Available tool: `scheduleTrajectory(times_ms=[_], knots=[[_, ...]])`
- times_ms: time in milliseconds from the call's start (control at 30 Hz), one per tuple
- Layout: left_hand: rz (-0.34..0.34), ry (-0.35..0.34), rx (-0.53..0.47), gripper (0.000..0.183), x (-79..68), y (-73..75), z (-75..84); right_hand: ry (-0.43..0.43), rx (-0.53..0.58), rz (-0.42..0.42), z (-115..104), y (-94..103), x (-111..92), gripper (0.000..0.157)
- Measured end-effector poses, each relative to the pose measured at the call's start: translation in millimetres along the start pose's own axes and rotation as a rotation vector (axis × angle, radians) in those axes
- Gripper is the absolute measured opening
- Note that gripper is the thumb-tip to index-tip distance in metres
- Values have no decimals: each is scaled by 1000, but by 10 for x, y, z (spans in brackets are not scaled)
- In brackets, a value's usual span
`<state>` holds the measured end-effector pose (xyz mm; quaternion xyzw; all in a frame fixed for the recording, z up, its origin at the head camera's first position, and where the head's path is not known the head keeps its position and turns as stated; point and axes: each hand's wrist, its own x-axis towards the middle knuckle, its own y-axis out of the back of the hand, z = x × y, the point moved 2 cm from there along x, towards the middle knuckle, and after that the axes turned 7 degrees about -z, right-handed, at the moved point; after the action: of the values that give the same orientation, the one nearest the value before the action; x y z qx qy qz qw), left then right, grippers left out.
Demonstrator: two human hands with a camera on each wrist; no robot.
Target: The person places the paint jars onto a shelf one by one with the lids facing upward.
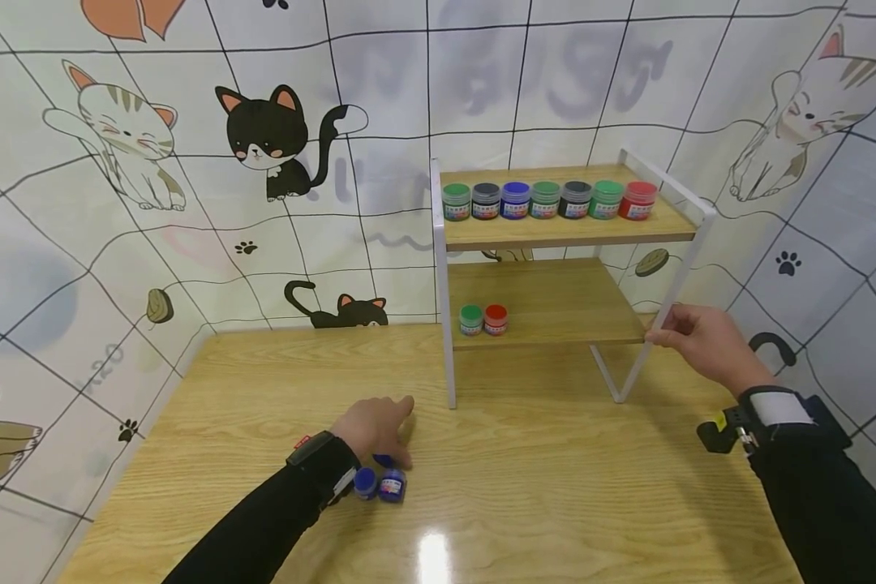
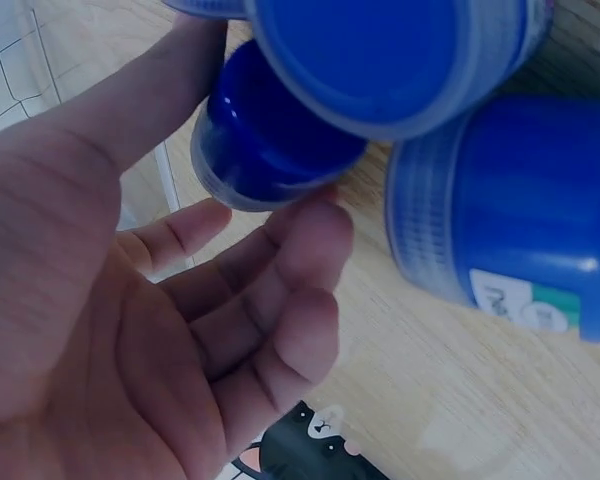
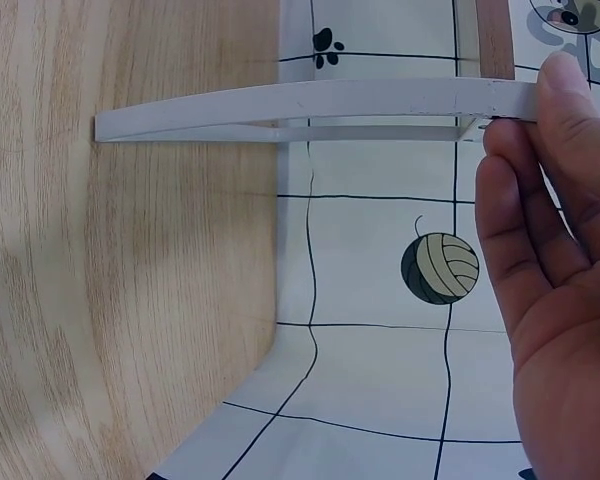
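My left hand [image 1: 375, 426] is low over the table beside a cluster of blue paint jars. Its index finger is extended and its other fingers bend loosely. One dark blue jar [image 2: 275, 135] overlaps the thumb and lies near the fingertips in the left wrist view. Two more blue jars, one with its lid [image 2: 360, 60] toward the camera and one with a label [image 2: 525, 215], are nearer the wrist. On the right, my right hand [image 1: 708, 345] pinches the white metal frame [image 3: 290, 105] of a two-tier wooden rack [image 1: 547, 292] between thumb and fingers.
On the rack's upper board [image 1: 569, 233] stands a row of several green, dark, blue and red jars. A green jar [image 1: 470, 319] and a red jar [image 1: 495, 319] stand at the lower board's left end. A cat-print cloth [image 1: 380, 97] hangs behind the wooden table [image 1: 540, 503].
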<state>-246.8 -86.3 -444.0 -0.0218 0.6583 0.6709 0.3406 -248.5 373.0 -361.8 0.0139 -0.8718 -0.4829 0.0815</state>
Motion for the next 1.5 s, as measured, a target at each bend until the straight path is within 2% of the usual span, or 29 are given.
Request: scheduleTrajectory(times_ms=[167, 367, 467, 733, 967, 1167, 1367, 1500], knots=[[1, -11, -8, 71, -12, -14, -10, 6, -1, -2, 9, -6, 0, 25], [6, -118, -115, 57, -11, -7, -57, 12, -6, -4, 8, -4, 0, 26], [-4, -166, -138, 48, 21, 1, -80, 16, -5, -5, 4, 1, -1, 25], [3, -261, -67, 36, 82, 21, -83, 4, 4, -13, -3, 10, 5, 26], [-21, -308, -81, 27, 67, 35, -73, -2, 1, -16, -3, 10, 6, 26], [-15, -339, -95, 25, 58, 27, -72, 10, -9, -7, -6, 9, 3, 24], [-15, -376, -80, 16, 71, 27, -71, 16, -4, -7, -12, 10, 9, 23], [-15, -341, -64, 22, 58, 47, -55, 6, 1, -15, -7, 16, 0, 24]])
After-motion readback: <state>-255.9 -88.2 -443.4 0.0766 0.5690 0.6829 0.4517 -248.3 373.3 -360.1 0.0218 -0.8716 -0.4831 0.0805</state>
